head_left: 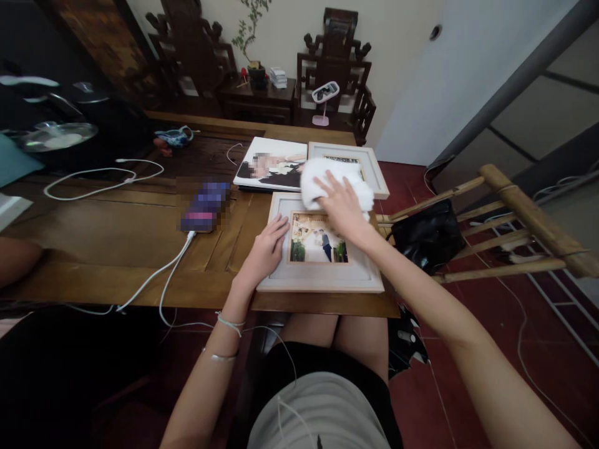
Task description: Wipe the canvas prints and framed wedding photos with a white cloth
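Note:
A light wooden picture frame (322,282) with a photo in it lies flat at the near edge of the wooden table (107,249). My left hand (266,249) rests on the frame's left border, fingers flat, holding it down. My right hand (344,209) presses a white cloth (327,176) onto the frame's top edge, fingers spread over the cloth. A second framed picture (374,168) lies just behind, partly under the cloth. To the left of that one lies a photo print (269,163).
A phone (206,206) lies left of the frame with a white cable (159,277) running off the table edge. Another white cable (93,181) loops further left. A black bag (428,236) sits on a bamboo chair (528,218) at right. Dark carved chairs stand behind.

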Motion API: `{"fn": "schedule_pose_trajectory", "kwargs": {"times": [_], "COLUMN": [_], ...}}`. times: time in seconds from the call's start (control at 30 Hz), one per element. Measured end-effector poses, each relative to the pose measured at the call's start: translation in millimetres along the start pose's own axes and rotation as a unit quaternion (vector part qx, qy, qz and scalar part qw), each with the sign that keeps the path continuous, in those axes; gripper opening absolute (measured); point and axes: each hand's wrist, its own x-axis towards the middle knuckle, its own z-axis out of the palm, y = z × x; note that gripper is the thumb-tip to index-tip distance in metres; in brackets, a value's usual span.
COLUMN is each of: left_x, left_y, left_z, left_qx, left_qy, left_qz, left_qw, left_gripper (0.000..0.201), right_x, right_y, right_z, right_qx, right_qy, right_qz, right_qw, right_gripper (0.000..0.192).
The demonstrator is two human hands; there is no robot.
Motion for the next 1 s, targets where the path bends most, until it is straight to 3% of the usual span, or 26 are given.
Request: {"fn": "schedule_pose_trajectory", "kwargs": {"times": [0.1,0.17,0.27,0.37,0.6,0.7,0.87,1.0], "left_x": [0.6,0.5,0.0,-0.4,-1.6,-2.1,-1.5,-0.8], "left_y": [3.1,4.7,6.0,6.1,6.3,6.5,5.9,6.4], "left_z": [-1.4,-2.0,-2.5,-2.6,-2.2,-1.5,-0.5,-1.6], "left_qx": [-0.023,-0.037,-0.048,-0.048,-0.040,-0.031,-0.037,-0.037], "left_qy": [-0.004,-0.004,0.000,0.002,0.024,0.031,0.033,0.023], "left_qz": [-0.003,-0.004,-0.001,0.002,-0.007,-0.012,-0.013,-0.019], "left_qw": [1.000,0.999,0.999,0.999,0.999,0.999,0.999,0.999], "left_gripper": [0.036,0.037,0.041,0.046,0.050,0.050,0.051,0.051], "right_x": [20.5,29.5,31.9,21.3,-26.4,-53.8,-108.7,-150.0], "right_y": [-33.3,-44.6,-42.5,-25.1,36.8,50.6,30.8,6.2], "right_z": [19.2,30.0,35.7,28.5,3.3,-0.4,-10.4,-35.0], "right_qx": [0.001,-0.003,-0.012,-0.031,-0.063,-0.079,-0.036,0.059], "right_qy": [0.004,-0.017,-0.044,-0.063,-0.120,-0.121,-0.131,-0.159], "right_qz": [-0.096,-0.112,-0.097,-0.079,0.010,0.010,-0.031,-0.052], "right_qw": [0.995,0.994,0.994,0.994,0.991,0.989,0.990,0.984], "right_gripper": [0.032,0.032,0.035,0.036,0.043,0.045,0.046,0.050]}}
